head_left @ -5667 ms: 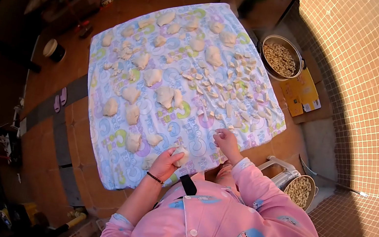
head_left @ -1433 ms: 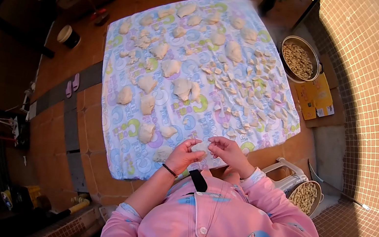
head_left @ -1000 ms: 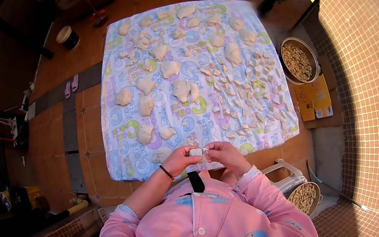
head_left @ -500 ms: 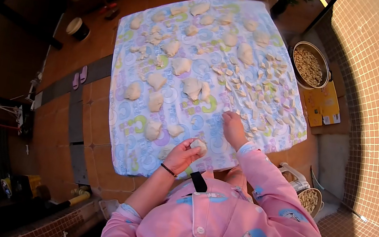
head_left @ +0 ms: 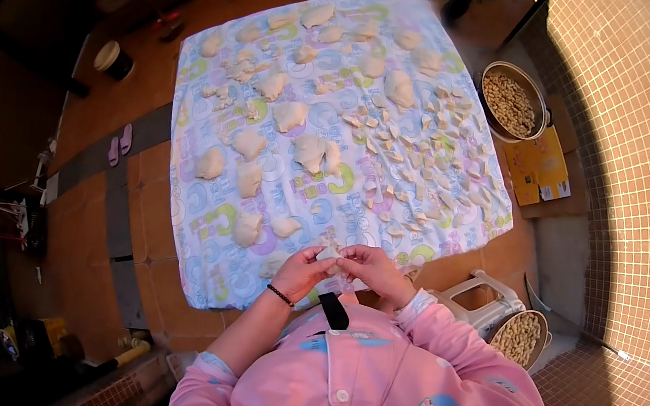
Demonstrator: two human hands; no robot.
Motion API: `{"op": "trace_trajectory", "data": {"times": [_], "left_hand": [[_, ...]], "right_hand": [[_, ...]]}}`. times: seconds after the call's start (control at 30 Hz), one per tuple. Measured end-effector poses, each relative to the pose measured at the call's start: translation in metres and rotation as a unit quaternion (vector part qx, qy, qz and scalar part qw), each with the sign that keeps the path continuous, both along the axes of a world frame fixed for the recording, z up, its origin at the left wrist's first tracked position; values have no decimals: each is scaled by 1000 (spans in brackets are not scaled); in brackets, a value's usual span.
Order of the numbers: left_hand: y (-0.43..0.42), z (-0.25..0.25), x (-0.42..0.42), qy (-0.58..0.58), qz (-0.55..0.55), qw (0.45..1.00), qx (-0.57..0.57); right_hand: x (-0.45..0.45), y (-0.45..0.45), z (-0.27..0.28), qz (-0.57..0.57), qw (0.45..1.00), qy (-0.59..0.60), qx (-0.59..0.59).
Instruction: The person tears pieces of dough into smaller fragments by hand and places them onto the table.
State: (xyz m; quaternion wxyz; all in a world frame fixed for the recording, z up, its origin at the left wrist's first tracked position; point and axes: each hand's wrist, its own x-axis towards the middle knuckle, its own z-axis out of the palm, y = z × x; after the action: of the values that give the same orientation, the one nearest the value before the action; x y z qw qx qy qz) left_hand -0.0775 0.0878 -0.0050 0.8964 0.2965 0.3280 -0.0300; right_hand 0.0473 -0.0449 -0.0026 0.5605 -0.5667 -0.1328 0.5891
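Note:
My left hand (head_left: 302,272), with a dark bead bracelet at the wrist, is closed on a pale, dough-like piece (head_left: 329,254) near the front edge of the table. My right hand (head_left: 374,271) meets it there, its fingertips pinched on the same piece. Both hands are over a patterned cloth (head_left: 363,228) that covers the table. Larger pale lumps (head_left: 289,116) lie over its left and far parts. Many small broken bits (head_left: 417,160) are scattered across the right part. Two lumps (head_left: 248,229) lie just beyond my left hand.
A pot (head_left: 513,102) of small pale pieces stands beyond the right edge, by yellow cardboard (head_left: 542,171). Another container (head_left: 521,336) of such pieces is at my right, beside a white plastic stool (head_left: 488,301). A tiled wall (head_left: 603,162) rises on the right. Pink slippers (head_left: 121,145) lie on the left floor.
My right hand has come back from the scattered bits to my left hand and now grips the pale piece too. The whole view has shifted slightly.

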Motion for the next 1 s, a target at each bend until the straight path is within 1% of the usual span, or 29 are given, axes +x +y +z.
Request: {"op": "trace_trajectory", "data": {"times": [0.03, 0.1, 0.2, 0.37, 0.53, 0.57, 0.67, 0.73, 0.8, 0.83, 0.87, 0.9, 0.93, 0.97, 1.0], "left_hand": [[0, 1, -1, 8, -10, 1000, -1], [-1, 2, -1, 17, -21, 1000, -1], [-1, 2, 1, 26, -12, 1000, -4], [-2, 1, 4, 10, -43, 999, -1], [-3, -2, 1, 12, -39, 999, 9], [-2, -1, 1, 11, -43, 999, 10], [-1, -10, -3, -4, -32, 999, -9], [-2, -4, -2, -3, -14, 1000, -24], [-2, -4, -3, -3, 4, 999, -38], [-2, -8, -3, 1, 20, 998, -55], [-1, -11, -4, 4, 36, 997, -72], [-1, -10, -4, 5, 36, 997, -72], [-1, -8, -3, 0, 34, 997, -72], [0, -7, -3, -4, 31, 997, -71], [-1, -8, -3, -3, 31, 997, -70]], "right_hand": [[0, -1, 0, -3, 1000, 1, 0], [0, -3, 0, -16, 999, 46, 15], [1, -5, 1, -27, 998, 63, 4], [2, -8, 0, -37, 996, 82, 2], [2, -10, -11, -34, 994, 99, 1], [2, -11, -15, -37, 992, 120, 4], [3, -11, -16, -43, 988, 150, 5], [4, -10, -14, -47, 986, 158, 3], [11, -9, -11, -101, 978, 181, 21], [18, -7, -14, -100, 978, 181, 22], [26, -4, -23, -92, 995, 26, -26], [32, -2, -33, -83, 985, -131, -74], [35, -1, -48, -83, 985, -131, -74], [38, 1, -64, -77, 942, -315, -81], [39, 4, -68, -70, 866, -487, -85]]}}
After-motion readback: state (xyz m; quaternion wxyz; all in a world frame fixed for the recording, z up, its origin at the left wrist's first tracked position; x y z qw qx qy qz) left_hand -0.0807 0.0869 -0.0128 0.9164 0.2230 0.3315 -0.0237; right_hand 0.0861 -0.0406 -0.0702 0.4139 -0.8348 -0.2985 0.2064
